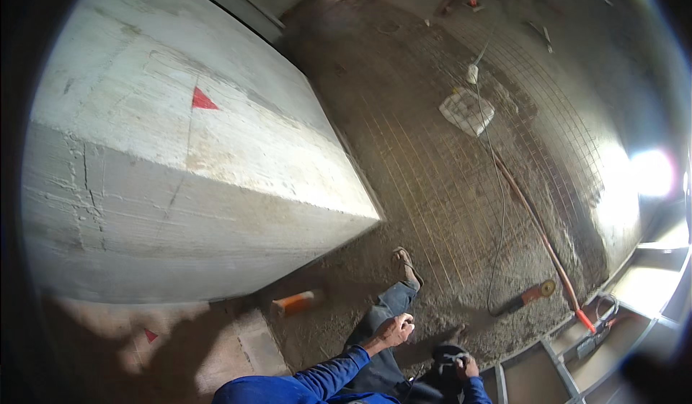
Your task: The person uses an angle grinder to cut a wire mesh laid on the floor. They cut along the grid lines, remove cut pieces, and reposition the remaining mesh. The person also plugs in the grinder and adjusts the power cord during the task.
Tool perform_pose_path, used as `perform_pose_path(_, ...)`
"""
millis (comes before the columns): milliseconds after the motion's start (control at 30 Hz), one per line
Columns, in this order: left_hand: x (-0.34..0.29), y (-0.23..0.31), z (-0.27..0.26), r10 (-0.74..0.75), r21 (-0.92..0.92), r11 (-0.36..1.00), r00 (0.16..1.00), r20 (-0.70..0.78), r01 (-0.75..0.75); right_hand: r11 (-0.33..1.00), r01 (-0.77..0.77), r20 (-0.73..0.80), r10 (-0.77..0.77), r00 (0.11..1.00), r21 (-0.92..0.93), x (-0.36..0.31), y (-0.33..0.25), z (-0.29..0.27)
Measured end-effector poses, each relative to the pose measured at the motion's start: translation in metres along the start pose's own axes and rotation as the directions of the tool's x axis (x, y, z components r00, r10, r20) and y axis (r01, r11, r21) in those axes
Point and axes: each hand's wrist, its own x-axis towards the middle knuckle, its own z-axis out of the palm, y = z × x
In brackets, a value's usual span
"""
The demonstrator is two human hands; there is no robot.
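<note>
My left hand [393, 331] hangs in front of my dark trousers with its fingers curled closed. Whatever may be inside them is hidden. Lower and to the right, my right hand [468, 367] is also closed, near my right leg. Something small and pale shows at its fingers, too small to name. A power tool like an angle grinder [520, 301], with a round yellowish disc, lies on the rough ground ahead and to the right. A thin cable [502, 209] runs from near it toward the far side.
A pale concrete block [180, 209] with a red triangle mark fills the left. An orange-and-white cylinder [294, 303] lies near its base. Wire mesh [425, 188] covers the ground. Beyond are a white sack [467, 111] and a reddish hose [533, 220]. A metal frame [559, 368] stands lower right.
</note>
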Motion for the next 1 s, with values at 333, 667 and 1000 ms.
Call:
perform_pose_path(333, 0.149, -0.028, -0.191, 0.303, 0.080, 0.952, 0.866, -0.397, -0.296, 0.964, -0.150, -0.027, 0.147, 0.989, -0.220, 0.006, -0.184, -0.057)
perform_pose_path(667, 0.196, -0.007, -0.329, 0.002, -0.151, 0.988, 0.964, -0.265, -0.044, 0.999, -0.044, -0.241, 0.039, 0.970, -0.015, 0.096, -0.421, -0.108)
perform_pose_path(1000, 0.267, -0.081, -0.221, -0.001, -0.139, 0.986, 0.823, -0.567, -0.095, 0.962, 0.033, 0.019, -0.028, 0.999, -0.271, 0.191, -0.454, -0.155)
